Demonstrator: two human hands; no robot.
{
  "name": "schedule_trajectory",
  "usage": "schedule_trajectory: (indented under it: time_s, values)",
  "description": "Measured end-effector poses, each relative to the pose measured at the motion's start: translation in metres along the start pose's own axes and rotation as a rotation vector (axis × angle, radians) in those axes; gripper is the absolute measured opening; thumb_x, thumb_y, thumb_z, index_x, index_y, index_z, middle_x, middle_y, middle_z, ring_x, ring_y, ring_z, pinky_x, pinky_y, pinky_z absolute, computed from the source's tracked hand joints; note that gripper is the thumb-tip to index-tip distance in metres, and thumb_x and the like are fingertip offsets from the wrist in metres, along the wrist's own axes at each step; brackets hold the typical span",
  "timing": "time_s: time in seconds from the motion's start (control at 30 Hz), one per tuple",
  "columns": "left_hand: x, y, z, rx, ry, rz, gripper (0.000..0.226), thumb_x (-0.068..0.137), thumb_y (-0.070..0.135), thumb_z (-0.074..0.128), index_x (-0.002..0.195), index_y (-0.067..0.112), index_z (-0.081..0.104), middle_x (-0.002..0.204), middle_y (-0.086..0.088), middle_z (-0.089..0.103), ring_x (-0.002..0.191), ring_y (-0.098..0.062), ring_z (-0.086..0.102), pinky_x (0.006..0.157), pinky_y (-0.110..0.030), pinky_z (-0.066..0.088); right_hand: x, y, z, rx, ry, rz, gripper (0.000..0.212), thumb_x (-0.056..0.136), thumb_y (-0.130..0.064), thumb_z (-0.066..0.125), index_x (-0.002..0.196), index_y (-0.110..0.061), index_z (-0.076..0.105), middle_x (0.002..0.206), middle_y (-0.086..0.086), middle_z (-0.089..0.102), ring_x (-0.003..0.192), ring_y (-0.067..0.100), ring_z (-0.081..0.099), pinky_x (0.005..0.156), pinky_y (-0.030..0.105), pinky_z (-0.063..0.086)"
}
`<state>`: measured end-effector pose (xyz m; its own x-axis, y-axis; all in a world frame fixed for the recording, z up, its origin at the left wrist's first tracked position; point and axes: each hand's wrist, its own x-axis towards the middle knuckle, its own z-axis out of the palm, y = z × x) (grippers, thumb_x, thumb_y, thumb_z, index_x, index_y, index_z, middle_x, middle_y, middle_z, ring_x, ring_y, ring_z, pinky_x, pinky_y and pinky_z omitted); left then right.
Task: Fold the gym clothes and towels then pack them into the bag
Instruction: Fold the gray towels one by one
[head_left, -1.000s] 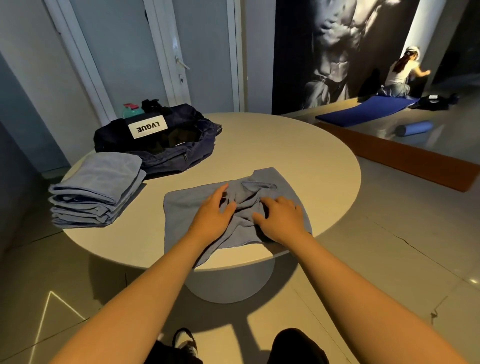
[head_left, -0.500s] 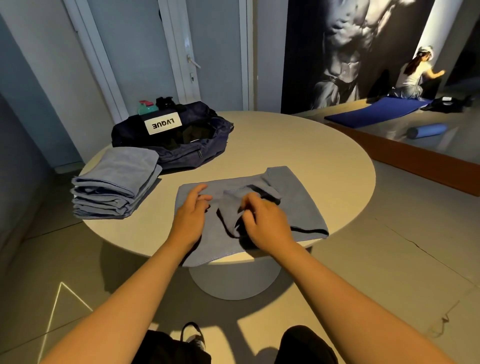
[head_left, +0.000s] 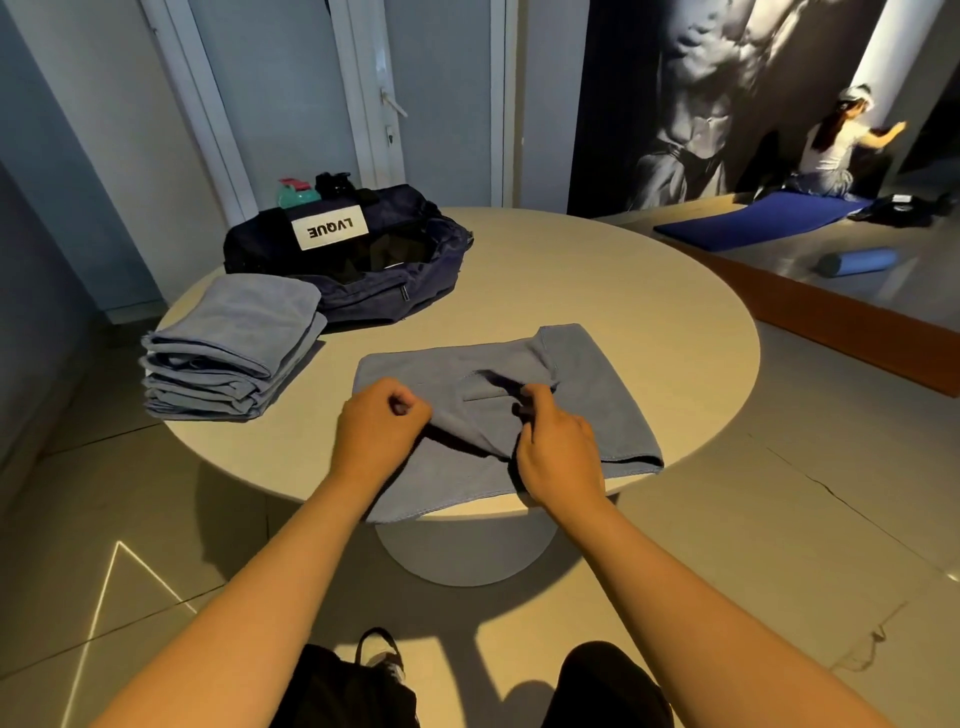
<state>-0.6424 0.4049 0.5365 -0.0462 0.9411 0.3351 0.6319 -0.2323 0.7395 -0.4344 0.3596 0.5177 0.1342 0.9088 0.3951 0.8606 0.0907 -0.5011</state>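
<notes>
The round beige table (head_left: 623, 291) in front of me carries three things. The dark blue bag (head_left: 426, 283) sits open at the far left. Just beside it, at the left edge, lies a stack of folded towels (head_left: 234, 358). One loose towel (head_left: 587, 395) lies nearest me, its hem hanging over the near edge.

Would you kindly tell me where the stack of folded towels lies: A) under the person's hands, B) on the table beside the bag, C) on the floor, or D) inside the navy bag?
B: the stack of folded towels lies on the round table next to the open navy bag, while the left hand and right hand grip a separate towel nearer the person.
</notes>
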Motion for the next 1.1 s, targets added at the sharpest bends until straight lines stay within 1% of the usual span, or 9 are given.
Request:
schedule_trajectory:
  time_s: [0.17, 0.27, 0.33, 0.43, 0.6, 0.73, 0.87, 1.03, 1.1]
  values:
    - [-0.003, -0.020, -0.022, 0.104, -0.066, 0.010, 0.017, 0.092, 0.029, 0.062, 0.078, 0.020, 0.061, 0.081, 0.004, 0.065, 0.079, -0.018, 0.060, 0.069, -0.035, 0.047, 0.006, -0.001, 0.004, -0.109, -0.105, 0.061, 0.045, 0.092, -0.034, 0.049, 0.135, -0.024, 0.052, 0.130, 0.003, 0.058, 0.124, 0.024, 0.050, 0.112, 0.047, 0.030]
    - [0.007, -0.029, -0.015, 0.227, -0.201, 0.076, 0.020, 0.099, 0.039, 0.053, 0.115, 0.032, 0.063, 0.123, 0.007, 0.064, 0.114, -0.020, 0.056, 0.093, -0.038, 0.047, 0.017, -0.002, -0.002, -0.117, -0.276, 0.164, 0.069, 0.088, -0.051, 0.051, 0.151, -0.028, 0.037, 0.155, 0.004, 0.037, 0.146, 0.026, 0.026, 0.121, 0.055, 0.012]
    - [0.016, -0.035, -0.008, 0.396, -0.347, 0.064, 0.044, 0.104, 0.047, 0.041, 0.146, 0.034, 0.045, 0.153, 0.006, 0.045, 0.139, -0.021, 0.039, 0.113, -0.039, 0.032, 0.030, -0.009, -0.005, -0.138, -0.378, 0.242, 0.075, 0.087, -0.051, 0.052, 0.154, -0.027, 0.028, 0.162, 0.011, 0.023, 0.151, 0.034, 0.011, 0.120, 0.059, 0.005]
    - [0.032, -0.041, -0.001, 0.544, -0.427, 0.058, 0.058, 0.105, 0.053, 0.028, 0.159, 0.036, 0.016, 0.166, 0.007, 0.021, 0.152, -0.017, 0.018, 0.123, -0.045, 0.012, 0.052, -0.021, -0.006, -0.175, -0.481, 0.333, 0.077, 0.090, -0.039, 0.050, 0.157, -0.023, 0.015, 0.166, 0.017, 0.003, 0.152, 0.041, -0.008, 0.117, 0.066, -0.006]
    - [0.039, -0.041, -0.002, 0.412, -0.395, -0.003, 0.049, 0.103, 0.043, 0.039, 0.152, 0.041, 0.036, 0.164, 0.011, 0.024, 0.152, -0.012, 0.016, 0.124, -0.043, 0.003, 0.069, -0.030, 0.004, -0.202, -0.277, 0.147, 0.070, 0.089, -0.019, 0.054, 0.150, -0.024, 0.021, 0.154, 0.024, 0.026, 0.148, 0.041, 0.008, 0.119, 0.063, 0.006]
    - [0.029, -0.041, -0.012, 0.157, -0.301, 0.080, 0.026, 0.092, 0.028, 0.063, 0.113, 0.044, 0.065, 0.143, 0.013, 0.052, 0.136, -0.013, 0.041, 0.121, -0.041, 0.019, 0.082, -0.045, 0.016, -0.178, -0.484, 0.221, 0.074, 0.095, -0.022, 0.050, 0.158, -0.038, 0.012, 0.159, 0.023, 0.018, 0.148, 0.042, 0.008, 0.119, 0.059, 0.012]
    - [0.017, -0.037, -0.024, -0.144, -0.287, 0.003, 0.030, 0.090, 0.023, 0.056, 0.076, 0.037, 0.078, 0.115, 0.018, 0.070, 0.110, 0.000, 0.060, 0.116, -0.034, 0.028, 0.091, -0.055, 0.022, -0.273, -0.419, 0.241, 0.041, 0.098, -0.022, 0.046, 0.139, -0.015, 0.050, 0.153, 0.013, 0.034, 0.142, 0.034, 0.024, 0.113, 0.052, 0.023]
    - [0.022, -0.035, -0.023, -0.352, -0.133, -0.167, 0.028, 0.099, 0.020, 0.053, 0.108, 0.035, 0.075, 0.106, 0.023, 0.072, 0.106, 0.000, 0.064, 0.092, -0.026, 0.053, 0.102, -0.075, 0.032, -0.059, -0.099, -0.071, 0.052, 0.092, -0.003, 0.047, 0.140, -0.021, 0.055, 0.148, 0.005, 0.047, 0.133, 0.033, 0.038, 0.099, 0.047, 0.033]
    - [0.025, -0.035, -0.022, -0.366, -0.105, -0.179, 0.029, 0.101, 0.029, 0.051, 0.124, 0.041, 0.063, 0.109, 0.022, 0.069, 0.108, -0.001, 0.063, 0.089, -0.026, 0.052, 0.106, -0.087, 0.038, 0.221, -0.283, -0.209, 0.062, 0.092, 0.007, 0.044, 0.148, -0.020, 0.047, 0.155, 0.006, 0.041, 0.142, 0.029, 0.036, 0.108, 0.044, 0.037]
